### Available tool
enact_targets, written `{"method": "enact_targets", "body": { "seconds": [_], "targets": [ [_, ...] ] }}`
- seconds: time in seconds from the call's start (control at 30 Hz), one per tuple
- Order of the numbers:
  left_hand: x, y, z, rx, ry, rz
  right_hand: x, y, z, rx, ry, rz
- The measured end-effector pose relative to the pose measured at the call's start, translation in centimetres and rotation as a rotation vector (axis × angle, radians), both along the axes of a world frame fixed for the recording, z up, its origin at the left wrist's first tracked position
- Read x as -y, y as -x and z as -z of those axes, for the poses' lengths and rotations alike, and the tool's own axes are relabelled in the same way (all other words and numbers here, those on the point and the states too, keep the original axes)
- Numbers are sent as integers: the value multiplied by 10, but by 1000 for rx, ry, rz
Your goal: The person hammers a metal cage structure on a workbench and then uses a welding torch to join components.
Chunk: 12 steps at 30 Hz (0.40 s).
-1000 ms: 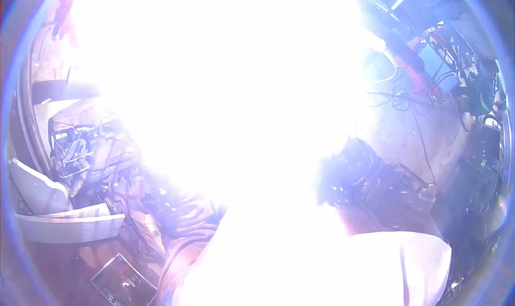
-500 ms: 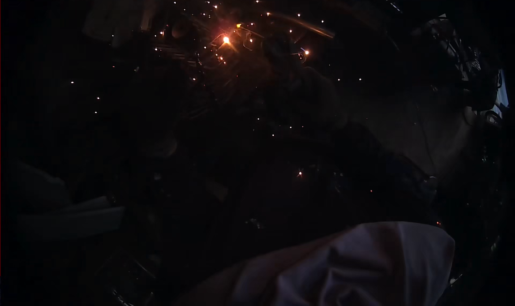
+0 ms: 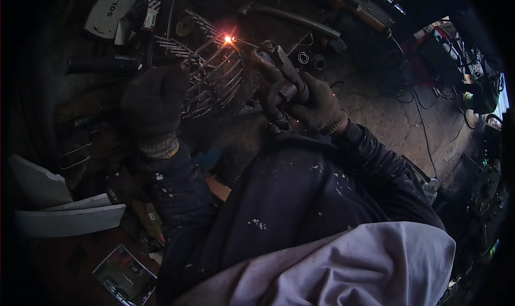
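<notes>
A glove covers my right hand (image 3: pixel 320 105), which is closed around a welding electrode holder (image 3: pixel 284 86). From its jaws a thin welding rod (image 3: pixel 248 42) reaches left to a bright orange-red glowing spot on a frame of bent metal rods (image 3: pixel 228 83). The rods lie in rows, curved and partly crossing. At the left edge of this frame is my gloved left hand (image 3: pixel 155 99), its fingers closed against a rod; darkness hides the exact grip. Paint specks mark my dark sleeves and lap.
A white box (image 3: pixel 111 8) and a dark cylinder (image 3: pixel 107 65) lie far left. Beyond the frame is a metal pipe (image 3: pixel 295 19). Cables (image 3: pixel 424 129) cross the floor at right. White curved panels (image 3: pixel 72 222) lie at left, above a tray (image 3: pixel 124 276). Pale cloth (image 3: pixel 343 263) covers my lap.
The picture was nearly black, with many sparks scattered around the glowing spot; now it is brighter and few sparks remain. The hands and the frame now show clearly.
</notes>
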State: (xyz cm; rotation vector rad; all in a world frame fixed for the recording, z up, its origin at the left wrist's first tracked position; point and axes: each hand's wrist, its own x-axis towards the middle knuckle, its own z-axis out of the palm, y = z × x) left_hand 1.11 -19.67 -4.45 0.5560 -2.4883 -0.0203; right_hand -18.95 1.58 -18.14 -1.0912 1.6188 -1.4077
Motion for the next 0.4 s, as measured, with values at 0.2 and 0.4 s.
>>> {"method": "enact_targets", "body": {
  "seconds": [0.2, 0.4],
  "targets": [
    [-5, 2, -3, 23, 4, -57, -1, -1, 0, -102, 9, 13],
    [-8, 3, -2, 78, 19, -144, 0, 2, -3, -159, -74, -37]
  ]
}}
